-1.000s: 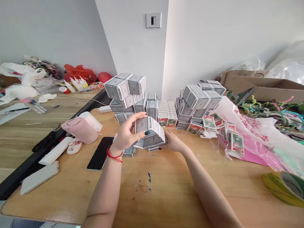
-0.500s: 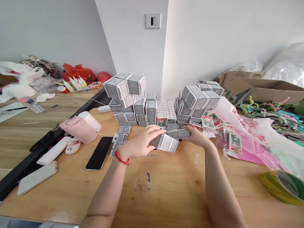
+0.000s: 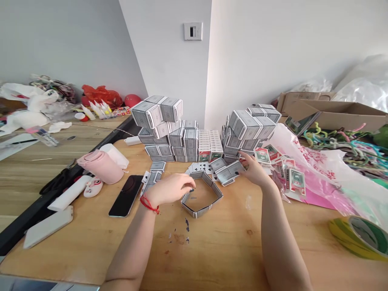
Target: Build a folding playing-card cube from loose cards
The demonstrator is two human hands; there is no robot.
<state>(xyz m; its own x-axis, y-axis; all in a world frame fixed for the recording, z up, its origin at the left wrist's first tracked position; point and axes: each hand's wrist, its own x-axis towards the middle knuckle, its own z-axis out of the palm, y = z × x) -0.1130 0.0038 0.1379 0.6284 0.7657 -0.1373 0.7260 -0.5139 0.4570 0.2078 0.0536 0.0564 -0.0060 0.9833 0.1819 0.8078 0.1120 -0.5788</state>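
Observation:
A loop of joined, folded playing cards [image 3: 209, 207] stands on its edge on the wooden table [image 3: 221, 246], forming an uneven polygon. My left hand [image 3: 172, 188], with a red string bracelet at the wrist, hovers at the loop's left side. Its fingers are bent and slightly apart, with nothing held. Grey-backed playing cards [image 3: 229, 171] lie just behind the loop, and my right hand [image 3: 255, 171] pinches their right end. Behind them, face-up cards [image 3: 200, 167] are spread out. More grey-backed cards [image 3: 151, 180] lie left of my left hand.
Tall stacks of card-made blocks [image 3: 160, 137] [image 3: 251, 129] flank rows of card boxes [image 3: 209, 141]. A phone [image 3: 125, 196] and a pink bottle [image 3: 100, 165] lie left. Yellow tape [image 3: 359, 237], plastic bags [image 3: 318, 161] and loose card boxes [image 3: 295, 182] occupy the right.
My left hand has let go of the folded cards and drawn back left. They were held bunched up and now stand as an open loop. The right hand stays at the grey-backed cards.

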